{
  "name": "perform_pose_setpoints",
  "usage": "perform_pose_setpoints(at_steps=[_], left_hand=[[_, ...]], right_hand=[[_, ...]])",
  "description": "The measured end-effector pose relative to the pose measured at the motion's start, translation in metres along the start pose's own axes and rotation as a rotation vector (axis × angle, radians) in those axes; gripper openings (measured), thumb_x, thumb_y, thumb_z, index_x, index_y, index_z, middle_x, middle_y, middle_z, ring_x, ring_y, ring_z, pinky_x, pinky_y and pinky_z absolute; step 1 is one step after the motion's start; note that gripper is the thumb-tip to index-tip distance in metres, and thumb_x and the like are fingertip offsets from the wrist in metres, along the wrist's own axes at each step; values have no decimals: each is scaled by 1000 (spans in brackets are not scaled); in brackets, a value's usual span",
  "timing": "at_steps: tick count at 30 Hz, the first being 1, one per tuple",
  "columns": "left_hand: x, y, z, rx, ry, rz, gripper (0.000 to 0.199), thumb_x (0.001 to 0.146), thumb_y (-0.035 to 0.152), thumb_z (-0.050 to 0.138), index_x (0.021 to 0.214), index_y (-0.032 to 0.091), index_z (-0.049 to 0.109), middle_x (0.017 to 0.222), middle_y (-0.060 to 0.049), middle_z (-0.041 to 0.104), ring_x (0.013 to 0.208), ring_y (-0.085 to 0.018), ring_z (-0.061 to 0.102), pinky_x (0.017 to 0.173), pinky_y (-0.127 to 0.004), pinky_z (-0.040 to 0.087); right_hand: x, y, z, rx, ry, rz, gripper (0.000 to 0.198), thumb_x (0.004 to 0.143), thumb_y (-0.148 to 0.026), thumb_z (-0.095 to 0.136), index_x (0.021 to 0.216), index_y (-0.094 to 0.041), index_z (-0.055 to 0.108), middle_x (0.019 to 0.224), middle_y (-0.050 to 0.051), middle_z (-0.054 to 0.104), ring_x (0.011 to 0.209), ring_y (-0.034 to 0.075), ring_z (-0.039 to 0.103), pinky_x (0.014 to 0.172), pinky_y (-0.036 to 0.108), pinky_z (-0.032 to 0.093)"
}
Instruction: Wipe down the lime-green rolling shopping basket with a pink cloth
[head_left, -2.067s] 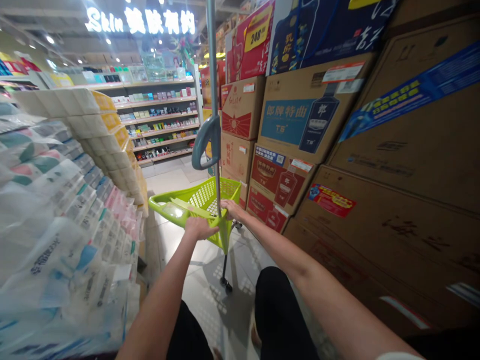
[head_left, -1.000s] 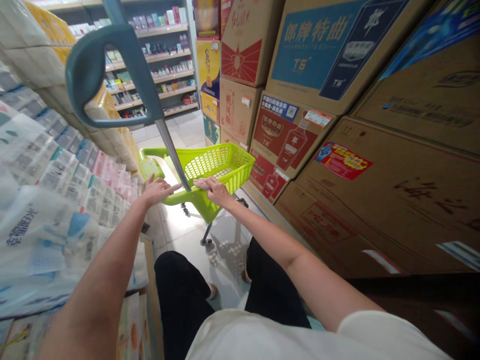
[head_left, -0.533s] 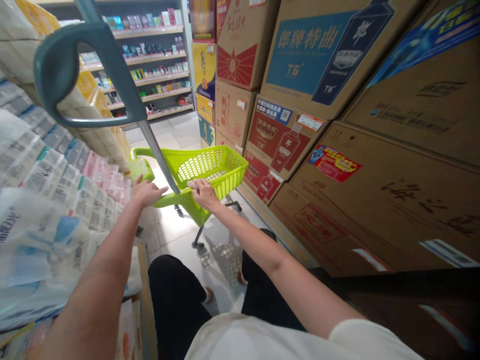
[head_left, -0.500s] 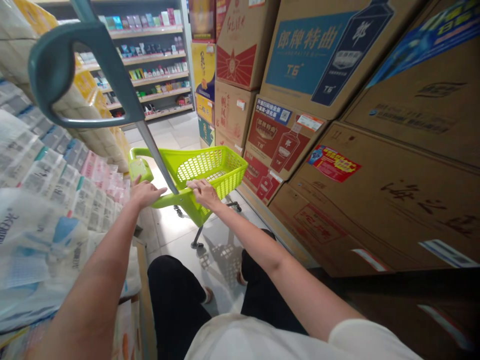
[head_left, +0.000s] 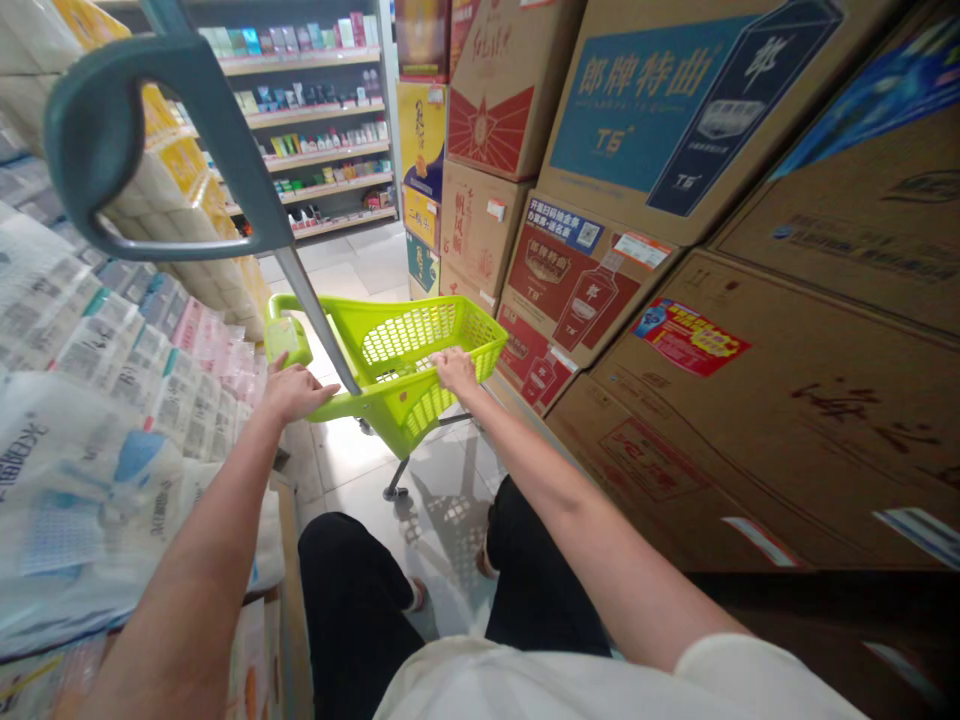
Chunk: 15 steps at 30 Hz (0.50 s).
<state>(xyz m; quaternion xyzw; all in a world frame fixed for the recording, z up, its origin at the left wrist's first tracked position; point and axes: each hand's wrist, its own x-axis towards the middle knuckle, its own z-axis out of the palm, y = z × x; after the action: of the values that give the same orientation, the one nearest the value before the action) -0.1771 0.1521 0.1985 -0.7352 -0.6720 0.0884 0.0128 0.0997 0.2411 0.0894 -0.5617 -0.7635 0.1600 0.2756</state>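
Note:
A lime-green shopping cart (head_left: 409, 425) with a perforated basket stands on the tiled floor in front of me. My left hand (head_left: 294, 390) is closed on the cart's green handle, at the near left corner. Further along the near rim, my right hand (head_left: 454, 370) is closed over the basket's edge, its fingertips reaching inside. A grey metal pole (head_left: 319, 310) rises from the cart beside my left hand and ends in a dark grey-green loop grip (head_left: 94, 160) at upper left. Neither hand touches the loop grip.
Stacked cardboard cartons (head_left: 630, 100) line the right side of the aisle. Packs of tissue paper (head_left: 105, 340) are piled on the left. Shelves with small boxes and bottles (head_left: 322, 145) stand at the far end, beyond the tiled floor (head_left: 352, 245).
My right hand has slid to the right along the basket's rim, away from the pole. My left hand stays on the handle. The view has shifted slightly.

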Motion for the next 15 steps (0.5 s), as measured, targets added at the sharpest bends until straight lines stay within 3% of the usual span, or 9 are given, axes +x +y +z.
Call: perform_pose_setpoints(at_steps=[3,6,12,15], left_hand=[[2,-6,1,-8,9,8,56,86,57,33,59,24,71,84,-3,76,104,-22,62,119,-41,10],[0,-17,5,-33,22,20,54,85,56,34,60,26,72,89,-1,76,108,-21,61,119,-41,8],[-7,-19,5,-75,32,30,52,85,55,36,61,27,72,92,-1,76,110,-21,60,120,-41,8],[-8,-11,3,-95,31,14,51,85,54,35,62,27,72,91,0,77,110,-20,60,120,-40,8]], right_hand=[[-16,-19,24,37,17,-43,32,96,-21,44,120,-19,63,121,10,62,113,21,56,98,33,45],[-23,-5,28,108,0,-131,38,91,-18,45,126,-22,60,126,5,60,113,17,56,98,26,44],[3,75,-25,19,39,91,23,94,-21,51,109,-15,66,115,10,64,105,20,60,93,35,49],[11,82,-43,-15,131,164,32,96,-35,54,121,-15,59,123,10,60,104,20,61,89,42,53]])
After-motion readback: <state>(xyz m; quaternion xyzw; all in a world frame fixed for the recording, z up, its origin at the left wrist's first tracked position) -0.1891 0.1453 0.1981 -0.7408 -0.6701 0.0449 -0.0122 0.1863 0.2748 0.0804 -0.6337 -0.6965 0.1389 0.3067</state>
